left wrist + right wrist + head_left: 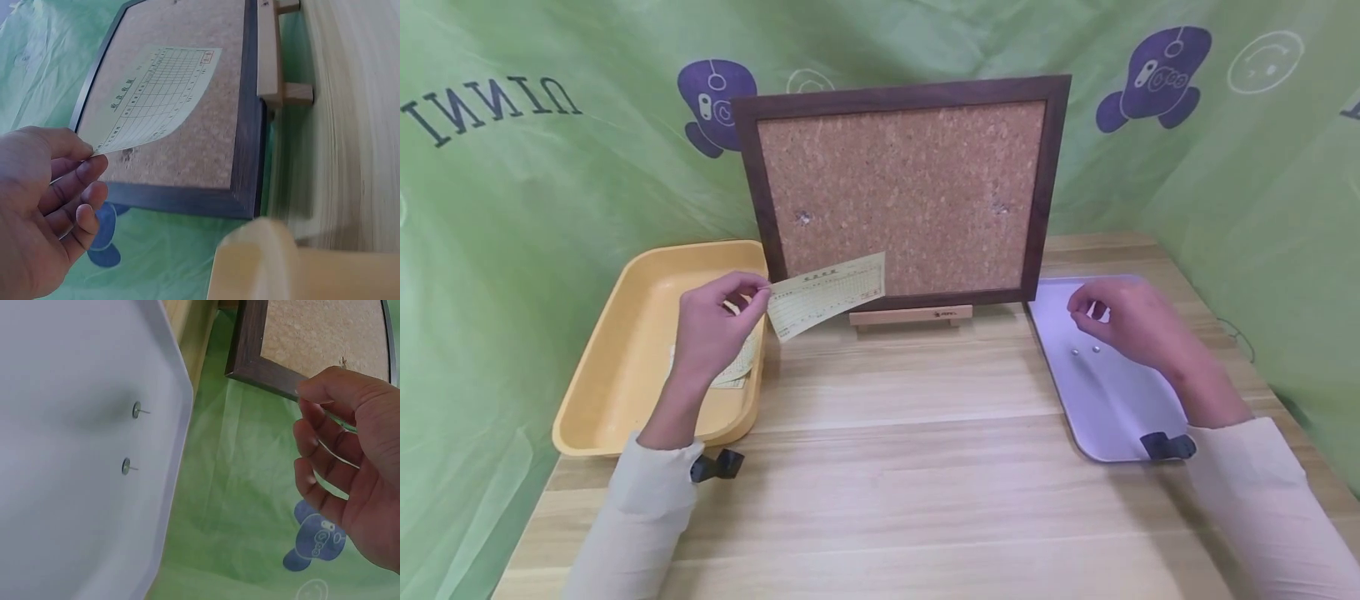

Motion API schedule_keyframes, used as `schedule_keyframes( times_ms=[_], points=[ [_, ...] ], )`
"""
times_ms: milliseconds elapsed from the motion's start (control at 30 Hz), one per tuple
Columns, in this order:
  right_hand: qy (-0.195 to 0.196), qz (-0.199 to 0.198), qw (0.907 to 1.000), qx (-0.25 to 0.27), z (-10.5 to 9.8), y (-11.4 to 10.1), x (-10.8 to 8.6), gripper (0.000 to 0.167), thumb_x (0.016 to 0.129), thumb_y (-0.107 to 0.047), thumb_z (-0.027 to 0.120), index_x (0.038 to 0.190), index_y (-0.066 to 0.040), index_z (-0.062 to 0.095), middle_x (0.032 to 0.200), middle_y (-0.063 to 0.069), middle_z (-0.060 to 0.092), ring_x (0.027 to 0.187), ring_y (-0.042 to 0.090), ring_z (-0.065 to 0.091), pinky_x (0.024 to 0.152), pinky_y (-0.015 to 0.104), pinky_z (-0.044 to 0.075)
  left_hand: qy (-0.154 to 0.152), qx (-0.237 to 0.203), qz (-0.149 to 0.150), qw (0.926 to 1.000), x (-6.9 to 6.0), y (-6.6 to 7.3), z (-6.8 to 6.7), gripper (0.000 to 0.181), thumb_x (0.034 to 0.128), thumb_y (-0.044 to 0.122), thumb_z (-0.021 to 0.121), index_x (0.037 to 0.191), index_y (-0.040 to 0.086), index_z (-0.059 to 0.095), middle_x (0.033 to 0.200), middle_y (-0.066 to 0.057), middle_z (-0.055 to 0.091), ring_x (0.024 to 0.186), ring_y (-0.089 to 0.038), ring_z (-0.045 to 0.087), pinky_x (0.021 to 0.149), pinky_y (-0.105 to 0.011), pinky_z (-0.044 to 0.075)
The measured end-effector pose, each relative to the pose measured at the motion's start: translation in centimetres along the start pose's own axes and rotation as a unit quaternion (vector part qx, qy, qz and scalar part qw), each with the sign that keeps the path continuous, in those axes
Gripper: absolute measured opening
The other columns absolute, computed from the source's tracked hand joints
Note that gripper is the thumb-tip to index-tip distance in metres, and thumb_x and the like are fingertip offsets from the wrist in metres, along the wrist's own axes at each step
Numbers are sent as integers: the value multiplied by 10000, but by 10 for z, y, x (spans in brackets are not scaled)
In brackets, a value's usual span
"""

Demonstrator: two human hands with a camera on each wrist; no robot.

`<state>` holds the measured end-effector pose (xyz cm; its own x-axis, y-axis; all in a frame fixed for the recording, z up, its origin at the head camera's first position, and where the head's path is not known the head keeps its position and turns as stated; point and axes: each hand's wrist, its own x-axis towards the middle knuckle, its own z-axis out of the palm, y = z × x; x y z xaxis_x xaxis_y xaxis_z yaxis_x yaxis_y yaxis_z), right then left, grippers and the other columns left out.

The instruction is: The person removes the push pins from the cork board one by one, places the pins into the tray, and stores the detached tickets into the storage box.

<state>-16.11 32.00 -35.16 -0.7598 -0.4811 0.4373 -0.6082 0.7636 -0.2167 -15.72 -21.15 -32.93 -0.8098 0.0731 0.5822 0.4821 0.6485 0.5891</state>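
My left hand (711, 321) pinches one end of a pale yellow printed form slip (827, 296) between thumb and forefinger. The slip stretches right, in front of the lower left of a framed cork board (902, 192); its far end bends in the left wrist view. Over a pale tray (1120, 425) hovers my right hand (1123, 317), thumb and forefinger pinched together. A tiny bright point at those fingertips looks like a thumbtack, mostly hidden by them. Two thumbtacks, one (136, 410) beside another (126, 467), lie point-up on the tray.
A yellow plastic bin (617, 350) with more slips (737, 367) stands at left, partly under my left arm. The board leans on a small wooden stand (910, 315). Green printed cloth (925, 42) hangs behind the wooden table (880, 492).
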Motion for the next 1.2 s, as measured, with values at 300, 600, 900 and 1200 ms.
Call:
schedule_keyframes(
  times_ms=[300,600,900,1200],
  points=[
    [-711,339,9969,13,-5,16,-10,196,792,78,774,862,-97,721,779,-87,653,713,120,602,642,301,509,371,74,-549,9978,-7,-10,-29,118,952,105,717,982,16,788,862,-100,740,688,-22,583,615,-113,462],
    [-1385,1075,9844,117,-7,31,-21,105,855,51,725,883,-50,715,794,-16,666,765,185,623,686,393,521,668,-45,-1480,9867,-15,-38,-56,179,944,180,733,1012,22,782,812,149,672,679,-48,592,602,-123,467],
    [-2168,1756,9597,355,-5,49,-36,37,934,-6,682,934,5,717,906,72,694,880,285,637,805,506,521,710,-86,-2129,9744,-20,-57,-66,236,947,214,722,1032,-3,756,764,153,651,587,-39,584,557,-146,472],
    [-2425,2114,9459,416,-2,54,-38,65,931,-4,664,964,7,718,962,135,686,938,344,627,856,559,497,638,6,-2788,9582,-24,-74,-76,219,947,220,705,1036,22,735,785,119,642,607,-41,595,549,-142,480]
  ],
)
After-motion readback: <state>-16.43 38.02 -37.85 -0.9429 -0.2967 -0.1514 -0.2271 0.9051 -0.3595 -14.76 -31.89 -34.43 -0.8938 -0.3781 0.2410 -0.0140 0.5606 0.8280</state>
